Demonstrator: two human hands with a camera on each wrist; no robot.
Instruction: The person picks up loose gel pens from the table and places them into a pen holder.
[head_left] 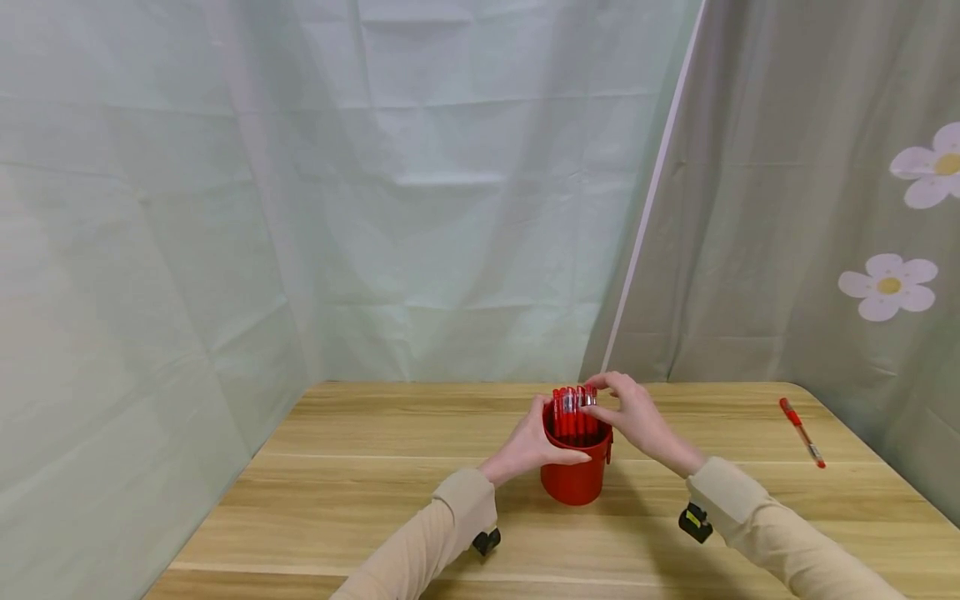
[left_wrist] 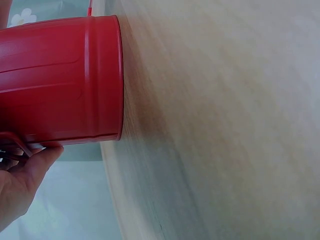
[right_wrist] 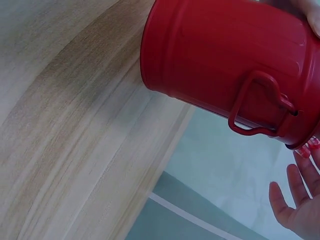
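A red metal bucket (head_left: 572, 483) stands upright on the table, with several red pens (head_left: 568, 414) standing together inside, their tops above the rim. My left hand (head_left: 525, 446) grips the bucket's left side near the rim, its thumb across the front. From the right, my right hand (head_left: 633, 417) holds the tops of the pens between thumb and fingers. The right wrist view shows the bucket's side handle (right_wrist: 255, 107) and the right-hand fingers (right_wrist: 298, 186) near the pen ends. Inside the bucket, the pens' lower parts are hidden.
A lone red-capped pen (head_left: 802, 433) lies on the wooden table (head_left: 360, 483) near its right edge. Pale curtains (head_left: 465, 208) hang behind and beside the table, the right one (head_left: 750, 208) printed with flowers.
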